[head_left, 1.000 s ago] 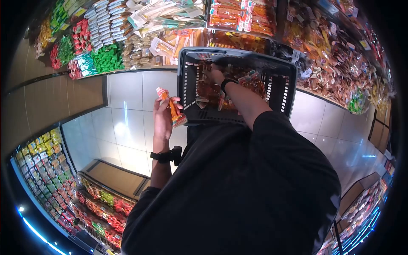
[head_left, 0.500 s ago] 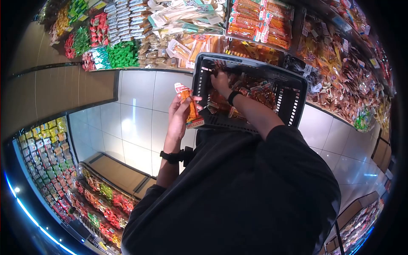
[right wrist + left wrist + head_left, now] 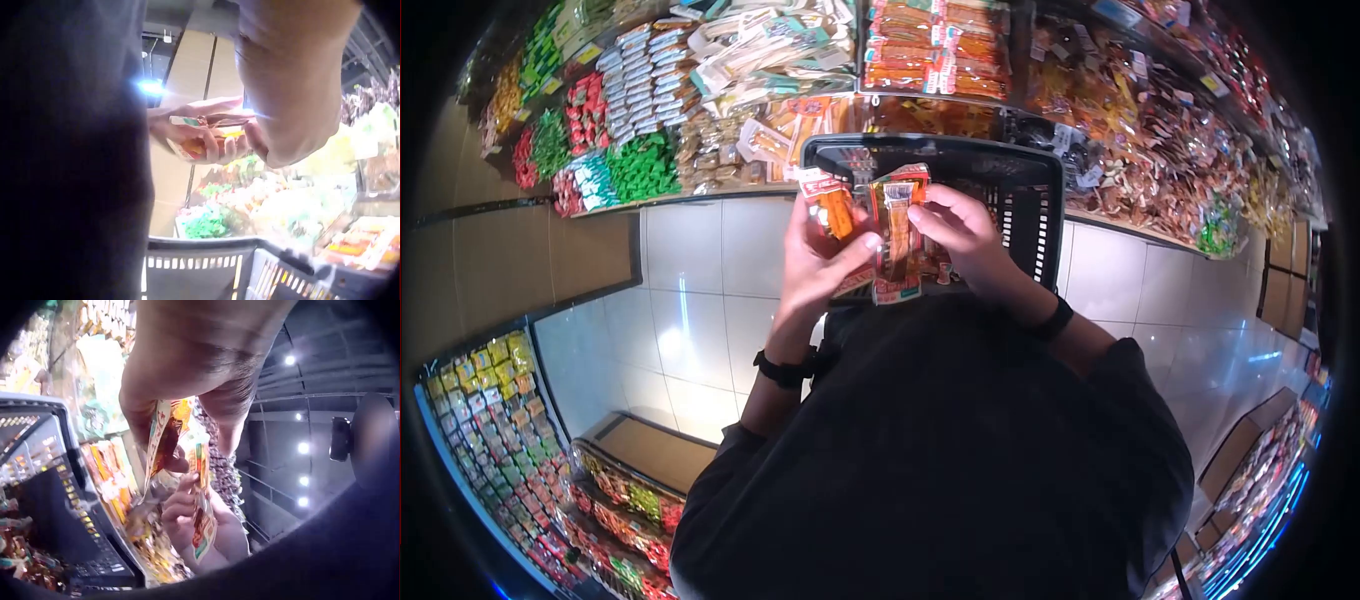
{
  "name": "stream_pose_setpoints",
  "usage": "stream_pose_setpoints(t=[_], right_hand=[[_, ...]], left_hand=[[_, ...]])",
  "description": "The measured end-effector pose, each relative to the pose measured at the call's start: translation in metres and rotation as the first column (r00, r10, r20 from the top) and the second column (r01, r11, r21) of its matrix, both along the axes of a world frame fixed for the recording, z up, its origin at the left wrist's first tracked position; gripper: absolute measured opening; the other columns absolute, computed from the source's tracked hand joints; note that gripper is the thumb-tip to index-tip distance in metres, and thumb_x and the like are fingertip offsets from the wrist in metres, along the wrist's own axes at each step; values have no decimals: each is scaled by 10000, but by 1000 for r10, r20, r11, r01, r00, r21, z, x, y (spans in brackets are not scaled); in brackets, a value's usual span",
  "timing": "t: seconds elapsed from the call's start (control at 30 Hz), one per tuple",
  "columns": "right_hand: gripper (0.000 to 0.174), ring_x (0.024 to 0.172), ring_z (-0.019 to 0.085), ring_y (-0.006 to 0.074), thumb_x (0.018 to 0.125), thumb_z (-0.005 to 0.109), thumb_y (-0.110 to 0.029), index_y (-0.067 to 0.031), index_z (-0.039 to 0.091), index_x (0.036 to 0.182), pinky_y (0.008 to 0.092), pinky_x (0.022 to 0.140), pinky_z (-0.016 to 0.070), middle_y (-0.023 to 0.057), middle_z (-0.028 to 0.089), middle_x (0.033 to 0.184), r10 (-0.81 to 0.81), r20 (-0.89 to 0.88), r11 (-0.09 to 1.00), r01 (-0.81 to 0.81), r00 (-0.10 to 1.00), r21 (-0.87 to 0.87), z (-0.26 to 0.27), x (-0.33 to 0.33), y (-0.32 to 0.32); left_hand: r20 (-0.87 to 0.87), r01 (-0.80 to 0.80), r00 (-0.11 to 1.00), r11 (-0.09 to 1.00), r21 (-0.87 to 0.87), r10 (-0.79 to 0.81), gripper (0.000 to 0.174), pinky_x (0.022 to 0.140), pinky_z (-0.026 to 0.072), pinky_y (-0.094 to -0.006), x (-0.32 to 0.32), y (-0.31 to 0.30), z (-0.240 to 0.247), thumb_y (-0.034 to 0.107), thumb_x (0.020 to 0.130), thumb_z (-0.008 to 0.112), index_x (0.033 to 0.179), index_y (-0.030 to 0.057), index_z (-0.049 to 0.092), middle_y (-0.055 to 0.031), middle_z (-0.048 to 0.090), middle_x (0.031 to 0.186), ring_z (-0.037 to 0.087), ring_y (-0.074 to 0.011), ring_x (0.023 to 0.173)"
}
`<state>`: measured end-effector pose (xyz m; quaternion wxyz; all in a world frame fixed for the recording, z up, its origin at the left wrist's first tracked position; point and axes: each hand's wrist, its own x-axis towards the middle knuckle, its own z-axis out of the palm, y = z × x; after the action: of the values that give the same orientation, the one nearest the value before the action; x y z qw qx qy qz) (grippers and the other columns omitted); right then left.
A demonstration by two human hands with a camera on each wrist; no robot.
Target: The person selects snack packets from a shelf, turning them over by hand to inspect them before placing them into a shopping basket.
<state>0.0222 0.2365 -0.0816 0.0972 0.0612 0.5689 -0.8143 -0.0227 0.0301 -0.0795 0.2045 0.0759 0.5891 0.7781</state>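
Observation:
In the head view the left hand (image 3: 808, 262) grips an orange snack packet (image 3: 832, 212) with red and white ends. Beside it, the right hand (image 3: 966, 238) pinches a second packet (image 3: 896, 240) by its right edge, its barcode side up; the left thumb reaches toward this packet's left edge. Both packets are above the near left part of a dark basket (image 3: 1028, 222). The left wrist view shows the left hand (image 3: 194, 369) over its packet (image 3: 164, 440), with the right hand (image 3: 203, 528) behind the other one.
Shelves of packaged snacks run along the far side, with red-and-orange packets (image 3: 935, 50) behind the basket and green packets (image 3: 643, 168) to the left. More packets (image 3: 28, 550) lie inside the basket. Tiled floor (image 3: 690, 330) shows at the left, beside a lower display.
The right hand has come up out of the basket with a packet and is now beside the left hand. The left hand's packet has moved over the basket's left side.

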Motion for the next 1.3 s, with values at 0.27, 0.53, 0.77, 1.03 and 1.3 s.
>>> stream_pose_setpoints(t=[0.27, 0.53, 0.77, 1.03, 1.3], right_hand=[[302, 851, 582, 53, 967, 647, -102, -2, 578, 1243, 223, 744, 484, 29, 654, 1036, -215, -56, 976, 213, 975, -45, 71, 41, -3], [251, 791, 619, 100, 981, 622, -110, 8, 601, 1202, 254, 735, 515, 57, 678, 1037, -401, -31, 911, 395, 916, -120, 63, 34, 7], [217, 878, 705, 238, 931, 627, -48, 37, 600, 1128, 380, 810, 595, 148, 692, 995, -371, 67, 905, 377, 926, -198, 52, 52, 8], [299, 985, 704, 246, 877, 701, -15, 64, 625, 1156, 396, 922, 566, 165, 707, 1078, 88, -28, 982, -92, 996, -167, 51, 68, -10], [302, 1031, 691, 225, 891, 671, -38, 51, 639, 1178, 372, 977, 519, 138, 719, 1075, 207, -39, 970, -210, 978, -120, 51, 67, -8]], left_hand=[[-197, 96, 975, 994, -57, -105, 592, 802, 561, -280, 14, 20, 51, -146, 803, 728, 1281, 38, 431, -55, 638, 998, 646, -124, 910], [-184, 153, 970, 987, -45, -158, 646, 794, 578, -314, 18, 23, 68, -143, 773, 738, 1321, 13, 435, -117, 640, 1077, 673, -170, 874], [25, -109, 994, 987, 115, 107, 487, 647, 573, -284, 8, 0, 68, -117, 844, 693, 1255, 28, 477, -116, 667, 1019, 703, -193, 808], [-9, -135, 990, 975, 178, 139, 469, 726, 554, -281, 5, 2, 104, -110, 857, 685, 1253, 35, 479, -64, 659, 979, 671, -150, 876], [18, -56, 998, 979, 195, 54, 441, 736, 552, -289, 5, 4, 105, -88, 867, 689, 1235, 43, 483, -62, 663, 1007, 672, -141, 886]])
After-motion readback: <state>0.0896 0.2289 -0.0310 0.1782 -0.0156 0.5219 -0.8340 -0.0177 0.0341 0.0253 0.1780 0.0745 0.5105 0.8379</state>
